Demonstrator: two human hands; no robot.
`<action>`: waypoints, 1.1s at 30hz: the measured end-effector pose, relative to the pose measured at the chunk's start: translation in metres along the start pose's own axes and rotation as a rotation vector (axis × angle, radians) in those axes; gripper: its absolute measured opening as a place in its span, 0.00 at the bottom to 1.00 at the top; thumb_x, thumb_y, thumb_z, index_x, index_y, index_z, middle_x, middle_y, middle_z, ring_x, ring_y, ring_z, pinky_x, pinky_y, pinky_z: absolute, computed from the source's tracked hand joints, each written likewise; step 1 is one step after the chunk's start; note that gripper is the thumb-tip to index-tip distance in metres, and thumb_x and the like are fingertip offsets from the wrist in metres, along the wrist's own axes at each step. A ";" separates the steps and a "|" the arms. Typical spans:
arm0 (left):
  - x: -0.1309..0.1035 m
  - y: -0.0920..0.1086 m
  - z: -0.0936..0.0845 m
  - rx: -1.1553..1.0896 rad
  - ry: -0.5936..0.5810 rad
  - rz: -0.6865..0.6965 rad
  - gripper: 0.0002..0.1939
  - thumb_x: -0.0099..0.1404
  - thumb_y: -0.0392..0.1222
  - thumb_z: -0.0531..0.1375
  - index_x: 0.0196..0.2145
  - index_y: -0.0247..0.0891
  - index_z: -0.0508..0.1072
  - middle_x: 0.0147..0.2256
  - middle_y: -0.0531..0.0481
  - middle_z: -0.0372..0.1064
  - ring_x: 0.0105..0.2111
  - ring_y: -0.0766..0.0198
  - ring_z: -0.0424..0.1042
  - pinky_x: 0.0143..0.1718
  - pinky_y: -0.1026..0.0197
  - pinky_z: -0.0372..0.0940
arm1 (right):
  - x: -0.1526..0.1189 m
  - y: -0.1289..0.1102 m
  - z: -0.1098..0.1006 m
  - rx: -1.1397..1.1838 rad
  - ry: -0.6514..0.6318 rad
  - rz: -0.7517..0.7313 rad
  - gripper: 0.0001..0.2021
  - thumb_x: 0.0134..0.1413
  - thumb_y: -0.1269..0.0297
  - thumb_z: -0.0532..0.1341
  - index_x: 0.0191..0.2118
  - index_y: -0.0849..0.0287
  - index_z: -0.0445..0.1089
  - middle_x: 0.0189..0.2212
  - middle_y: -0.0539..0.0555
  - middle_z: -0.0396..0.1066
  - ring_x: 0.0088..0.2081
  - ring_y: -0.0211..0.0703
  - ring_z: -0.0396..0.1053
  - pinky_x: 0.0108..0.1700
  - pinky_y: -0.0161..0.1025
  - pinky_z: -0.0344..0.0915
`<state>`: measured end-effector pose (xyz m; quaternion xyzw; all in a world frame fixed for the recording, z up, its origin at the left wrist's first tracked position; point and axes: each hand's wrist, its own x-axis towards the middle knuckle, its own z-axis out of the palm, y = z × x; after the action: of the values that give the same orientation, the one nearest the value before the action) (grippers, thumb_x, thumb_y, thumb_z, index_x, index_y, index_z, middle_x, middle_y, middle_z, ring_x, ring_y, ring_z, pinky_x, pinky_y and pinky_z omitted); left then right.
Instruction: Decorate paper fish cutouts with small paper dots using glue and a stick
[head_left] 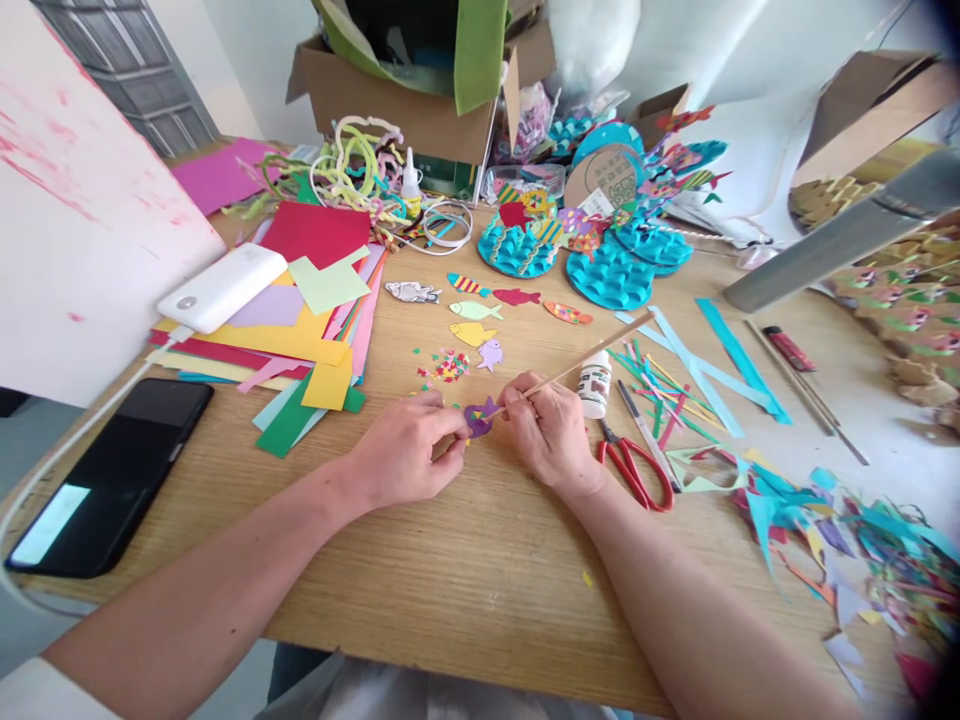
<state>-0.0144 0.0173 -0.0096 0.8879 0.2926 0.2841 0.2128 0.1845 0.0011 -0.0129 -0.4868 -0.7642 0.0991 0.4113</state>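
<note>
A small purple paper fish [478,418] with bits of coloured paper on it lies between my hands. My left hand [409,445] has thumb and forefinger pinched at its left edge. My right hand [549,432] grips a thin wooden stick [592,358], whose lower tip reaches the fish while the upper end slants up to the right. Just beyond my left hand is a pile of tiny paper confetti [448,367]. Other paper fish lie past it, among them a yellow one [474,333], a lilac one [491,354] and a red one [516,297].
Right of my right hand are a white bottle [595,385], red-handled scissors [637,472], a pen [646,435] and paper strips. Scraps [847,540] cover the right side. At left are coloured sheets [315,235], a power bank [223,287] and a phone [112,475]. Blue egg-tray pieces [611,275] stand behind.
</note>
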 end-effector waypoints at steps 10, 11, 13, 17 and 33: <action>-0.001 -0.001 0.000 0.002 -0.014 -0.027 0.06 0.60 0.31 0.56 0.31 0.37 0.73 0.25 0.51 0.70 0.29 0.62 0.69 0.32 0.62 0.65 | 0.000 -0.001 -0.001 0.010 -0.031 0.026 0.12 0.62 0.70 0.49 0.26 0.55 0.60 0.23 0.52 0.67 0.26 0.40 0.66 0.31 0.38 0.61; -0.001 -0.001 0.001 -0.001 -0.014 -0.028 0.06 0.60 0.31 0.56 0.31 0.37 0.73 0.25 0.50 0.70 0.29 0.62 0.69 0.32 0.61 0.66 | 0.000 -0.001 -0.001 0.013 -0.030 0.029 0.12 0.62 0.70 0.49 0.26 0.55 0.60 0.23 0.52 0.67 0.26 0.40 0.66 0.31 0.39 0.61; -0.001 -0.001 0.001 -0.003 -0.015 -0.033 0.06 0.60 0.32 0.56 0.32 0.37 0.73 0.26 0.50 0.71 0.29 0.62 0.69 0.32 0.61 0.66 | 0.000 -0.001 -0.001 0.017 -0.024 0.027 0.12 0.61 0.70 0.49 0.26 0.55 0.60 0.23 0.52 0.67 0.26 0.41 0.66 0.31 0.39 0.61; -0.001 -0.001 0.001 -0.011 -0.010 -0.025 0.07 0.60 0.32 0.56 0.33 0.36 0.74 0.27 0.49 0.72 0.29 0.62 0.70 0.31 0.61 0.66 | 0.000 -0.001 0.000 0.027 -0.012 -0.003 0.12 0.61 0.71 0.49 0.26 0.56 0.60 0.23 0.52 0.67 0.25 0.40 0.66 0.31 0.38 0.61; 0.000 -0.001 0.001 -0.017 -0.007 -0.042 0.07 0.60 0.32 0.56 0.33 0.37 0.74 0.26 0.49 0.71 0.29 0.63 0.70 0.31 0.61 0.66 | -0.001 -0.001 -0.001 0.012 -0.002 -0.008 0.12 0.60 0.71 0.49 0.26 0.55 0.59 0.23 0.52 0.67 0.25 0.40 0.66 0.31 0.39 0.62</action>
<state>-0.0146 0.0177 -0.0110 0.8808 0.3080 0.2789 0.2272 0.1847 0.0000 -0.0120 -0.4811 -0.7660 0.1027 0.4139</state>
